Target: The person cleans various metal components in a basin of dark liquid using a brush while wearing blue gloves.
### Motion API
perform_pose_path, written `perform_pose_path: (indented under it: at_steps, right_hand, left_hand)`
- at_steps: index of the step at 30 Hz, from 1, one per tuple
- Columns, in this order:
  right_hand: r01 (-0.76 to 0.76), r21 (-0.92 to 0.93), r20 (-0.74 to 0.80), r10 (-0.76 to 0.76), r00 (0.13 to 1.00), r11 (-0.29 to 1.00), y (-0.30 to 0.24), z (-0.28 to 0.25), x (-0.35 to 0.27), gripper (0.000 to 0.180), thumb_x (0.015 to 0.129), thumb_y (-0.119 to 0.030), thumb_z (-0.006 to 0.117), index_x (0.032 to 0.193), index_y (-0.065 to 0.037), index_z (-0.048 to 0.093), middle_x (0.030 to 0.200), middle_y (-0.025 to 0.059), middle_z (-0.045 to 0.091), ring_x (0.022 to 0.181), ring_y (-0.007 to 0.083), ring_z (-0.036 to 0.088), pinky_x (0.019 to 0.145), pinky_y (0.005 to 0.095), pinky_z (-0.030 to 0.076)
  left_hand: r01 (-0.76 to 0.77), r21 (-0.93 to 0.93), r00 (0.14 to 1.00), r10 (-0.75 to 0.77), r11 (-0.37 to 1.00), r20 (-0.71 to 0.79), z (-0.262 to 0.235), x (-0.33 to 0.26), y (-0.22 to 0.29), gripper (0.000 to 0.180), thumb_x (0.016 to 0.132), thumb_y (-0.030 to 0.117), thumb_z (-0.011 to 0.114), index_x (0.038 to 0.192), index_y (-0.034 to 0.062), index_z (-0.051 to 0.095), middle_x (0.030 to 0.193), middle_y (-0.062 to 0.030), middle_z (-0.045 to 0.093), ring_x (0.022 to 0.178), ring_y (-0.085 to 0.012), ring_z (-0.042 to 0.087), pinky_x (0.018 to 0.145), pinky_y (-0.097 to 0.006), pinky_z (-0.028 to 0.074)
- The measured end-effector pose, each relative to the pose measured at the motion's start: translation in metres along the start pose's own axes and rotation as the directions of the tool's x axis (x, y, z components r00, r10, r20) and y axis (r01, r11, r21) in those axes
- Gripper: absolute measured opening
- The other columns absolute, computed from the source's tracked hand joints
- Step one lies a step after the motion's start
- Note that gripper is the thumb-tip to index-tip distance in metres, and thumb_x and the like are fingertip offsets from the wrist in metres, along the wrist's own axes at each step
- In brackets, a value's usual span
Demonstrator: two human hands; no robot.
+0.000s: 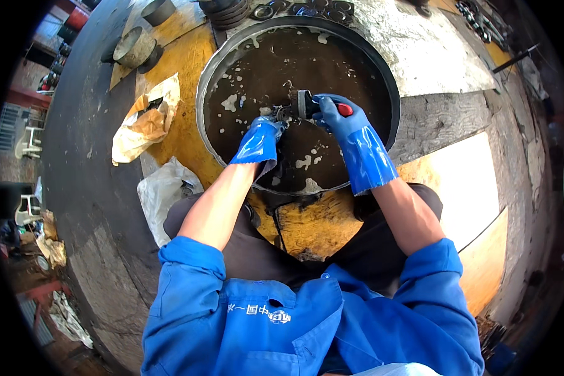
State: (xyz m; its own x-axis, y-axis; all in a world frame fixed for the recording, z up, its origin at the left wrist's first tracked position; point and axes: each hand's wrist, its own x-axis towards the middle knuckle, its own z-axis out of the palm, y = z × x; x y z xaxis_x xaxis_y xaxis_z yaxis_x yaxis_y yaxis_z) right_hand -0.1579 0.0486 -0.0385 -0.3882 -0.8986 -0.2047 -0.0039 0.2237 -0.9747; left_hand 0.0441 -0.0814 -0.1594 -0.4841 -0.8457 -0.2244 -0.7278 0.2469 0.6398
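A wide round metal basin (391, 88) sits before me, filled with dark liquid flecked with pale foam. Both my hands wear blue rubber gloves and reach over it. My right hand (335, 114) grips a brush (302, 104) with a red handle and dark bristles. The bristles press against a small dark metal part (279, 113). My left hand (263, 135) holds that part just above the liquid, its fingers partly hidden by it. I sit with my knees on either side of the basin's near rim.
Crumpled yellow-and-white bags (145, 119) lie left of the basin, with a white plastic bag (163, 191) nearer me. Metal rings and cups (135, 47) stand at the far left. More dark round parts (301, 9) line the far edge. Yellow boards (464, 182) lie to the right.
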Motion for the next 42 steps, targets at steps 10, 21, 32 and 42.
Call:
perform_pose_path:
  at_steps: [10, 21, 32, 42]
  right_hand:
    - [-0.067, 0.035, -0.022, 0.068, 0.997, 0.997, 0.019, -0.027, 0.004, 0.030, 0.106, -0.026, 0.066, 0.123, -0.004, 0.075, 0.101, 0.0088, 0.079, 0.083, 0.0143, 0.075, 0.073, 0.0271, 0.058]
    - [0.035, 0.048, -0.027, -0.034, 0.999, 0.998, 0.012, -0.030, -0.019, 0.034, 0.106, -0.028, 0.068, 0.127, -0.002, 0.073, 0.104, 0.0090, 0.079, 0.088, 0.0144, 0.075, 0.078, 0.0263, 0.058]
    - [0.133, -0.070, -0.063, -0.137, 0.989, 0.989, 0.020, -0.044, -0.022, 0.031, 0.104, -0.026, 0.071, 0.124, -0.003, 0.075, 0.101, 0.0068, 0.078, 0.088, 0.0113, 0.072, 0.082, 0.0272, 0.058]
    - [0.024, 0.344, 0.113, -0.067, 0.991, 0.939, -0.006, -0.054, -0.005, 0.047, 0.107, -0.039, 0.063, 0.139, -0.005, 0.066, 0.113, 0.0125, 0.078, 0.092, 0.0184, 0.075, 0.076, 0.0314, 0.058]
  left_hand:
    - [0.191, 0.006, 0.980, -0.192, 0.981, 0.052, -0.001, 0.011, 0.038, 0.029, 0.096, 0.032, 0.073, 0.109, 0.0061, 0.080, 0.102, -0.0217, 0.077, 0.088, -0.0288, 0.074, 0.081, -0.046, 0.054]
    - [0.033, -0.346, 0.992, -0.072, 0.938, -0.102, -0.015, -0.020, 0.053, 0.012, 0.090, 0.009, 0.072, 0.094, -0.0006, 0.076, 0.079, -0.0132, 0.073, 0.070, -0.0167, 0.064, 0.060, -0.040, 0.049]
    - [-0.084, -0.480, 0.979, -0.019, 0.873, -0.205, -0.019, -0.011, 0.054, 0.023, 0.099, 0.021, 0.072, 0.098, -0.0007, 0.076, 0.081, -0.0123, 0.073, 0.073, -0.0185, 0.063, 0.069, -0.038, 0.050]
    - [0.115, -0.928, 0.993, -0.048, 0.354, 0.104, -0.051, -0.024, 0.072, 0.026, 0.106, 0.015, 0.066, 0.124, -0.0027, 0.070, 0.110, -0.0183, 0.078, 0.101, -0.0289, 0.077, 0.091, -0.038, 0.064]
